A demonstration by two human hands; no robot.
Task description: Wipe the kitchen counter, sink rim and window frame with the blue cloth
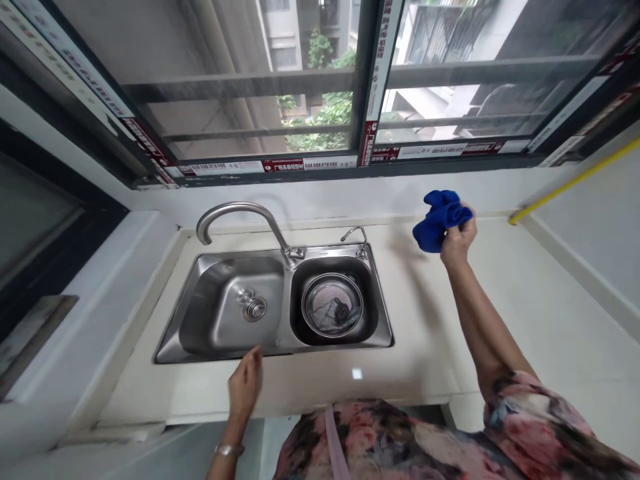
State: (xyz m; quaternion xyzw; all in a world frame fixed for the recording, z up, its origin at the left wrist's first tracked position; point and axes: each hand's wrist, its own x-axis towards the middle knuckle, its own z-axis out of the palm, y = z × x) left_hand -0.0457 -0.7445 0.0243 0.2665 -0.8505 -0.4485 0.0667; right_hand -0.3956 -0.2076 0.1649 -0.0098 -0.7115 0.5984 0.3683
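Blue cloth [441, 220] bunched up in R hand [459, 243], fingers [467, 230] closed firmly round it, held up over far R end of pale stone counter [410, 320], near back wall, not touching either as far as I can see. L hand [245, 387] open, fingers loosely together, holding nothing, hanging just at near edge of double steel sink [220, 355]; can't tell if fingertips touch rim. Thin bracelet [229, 450] on L wrist.

Sink has 2 bowls: L bowl [225, 303] bare steel w/ drain fitting [254, 308] showing, R bowl [330, 333] holding mesh strainer basket [333, 305] w/ dark bits in it. Gooseneck tap [240, 213] and small 2nd tap [357, 237] at back of sink, no running water visible.

Re progress: no wet streaks or wiped patches on counter that I can make out, so can't tell how much has been gone over. Strainer sits in place, not lifted out. Floral top [380, 440] at near edge; yellow rod [575, 180] far R.
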